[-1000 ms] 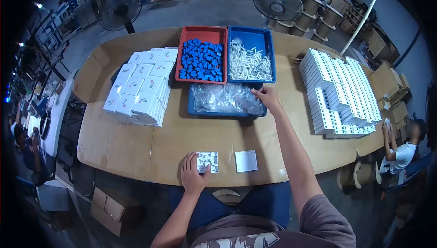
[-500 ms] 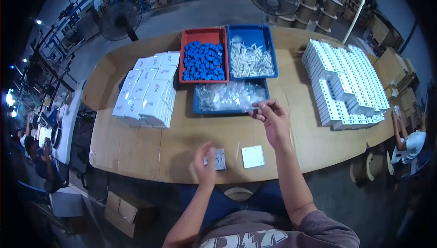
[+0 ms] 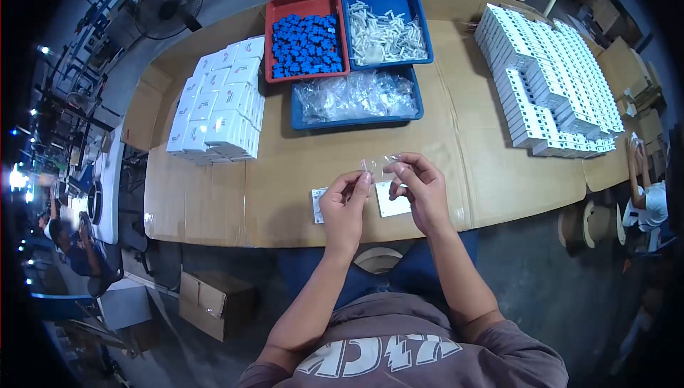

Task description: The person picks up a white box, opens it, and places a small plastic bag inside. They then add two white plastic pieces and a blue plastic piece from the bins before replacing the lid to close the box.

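Note:
A small clear plastic bag [image 3: 377, 167] is stretched between my two hands above the cardboard-covered table. My left hand [image 3: 345, 206] pinches its left side, and my right hand [image 3: 420, 188] pinches its right side. Below my right hand lies a white square plate [image 3: 392, 201], partly covered by the fingers. A grey-white square piece [image 3: 317, 205] lies partly hidden behind my left hand. Beyond the hands, a blue tray [image 3: 356, 123] holds many clear plastic bags.
Behind stand a red tray [image 3: 268, 46] of blue parts and a blue tray [image 3: 427, 32] of white parts. White boxes [image 3: 217, 103] are stacked left, white devices [image 3: 548, 89] right. People sit at far left [image 3: 75, 245] and far right [image 3: 650, 199].
My right hand has drawn back from the bag tray toward me. My left hand has left the grey piece and now grips the clear bag too. The view has tilted downward.

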Available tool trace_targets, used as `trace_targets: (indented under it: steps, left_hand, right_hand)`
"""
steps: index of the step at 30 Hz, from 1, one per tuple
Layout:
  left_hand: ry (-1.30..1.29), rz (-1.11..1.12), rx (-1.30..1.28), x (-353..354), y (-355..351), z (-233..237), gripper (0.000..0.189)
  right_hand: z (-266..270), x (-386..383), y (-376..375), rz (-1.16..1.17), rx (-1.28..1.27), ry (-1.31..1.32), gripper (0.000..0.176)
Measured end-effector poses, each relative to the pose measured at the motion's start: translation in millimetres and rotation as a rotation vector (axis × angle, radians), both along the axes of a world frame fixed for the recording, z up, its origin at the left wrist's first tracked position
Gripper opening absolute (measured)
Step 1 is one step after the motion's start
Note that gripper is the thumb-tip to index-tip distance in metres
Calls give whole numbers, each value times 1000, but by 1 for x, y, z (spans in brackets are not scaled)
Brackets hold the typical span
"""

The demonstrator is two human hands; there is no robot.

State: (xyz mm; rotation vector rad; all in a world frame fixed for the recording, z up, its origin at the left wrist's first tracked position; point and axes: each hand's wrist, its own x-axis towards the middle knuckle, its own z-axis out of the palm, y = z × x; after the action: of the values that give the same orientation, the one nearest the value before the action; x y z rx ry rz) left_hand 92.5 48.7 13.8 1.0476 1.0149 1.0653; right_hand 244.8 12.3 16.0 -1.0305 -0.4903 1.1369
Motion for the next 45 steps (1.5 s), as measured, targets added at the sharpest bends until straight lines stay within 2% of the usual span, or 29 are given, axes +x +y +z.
trace_targets:
  steps: [2, 5, 9, 12, 17, 21, 33, 38, 45]
  left_hand:
    - [-7, -7, -17, -5, -3, -2, 23]
    - [121, -2, 11, -12, -4, -12, 20]
    - [1, -12, -35, -15, -5, -12, 16]
    - [-15, 25, -48, -14, -5, -12, 16]
    - [-11, 30, -23, -9, -7, -9, 16]
    - [-65, 17, -32, -10, -8, -13, 16]
    - [-101, -9, -98, -24, -7, -27, 14]
    - [-100, -25, -181, -26, -5, -18, 14]
    - [-81, -12, -148, -25, -4, -22, 18]
  right_hand:
    - [-14, 3, 1, 25, 25, -33, 13]
    - [-16, -2, 3, 14, 24, -89, 12]
    - [-19, -10, 5, -40, -7, -193, 13]
    - [-13, -11, -1, -261, 91, -803, 16]
    - [2, -19, -4, -24, 281, -822, 12]
    - [4, -25, -7, 74, 208, -739, 14]
    - [-4, -26, -8, 192, 137, -677, 17]
    - [-9, -27, -6, 156, 235, -762, 22]
    - [-9, -28, -6, 116, 259, -933, 24]
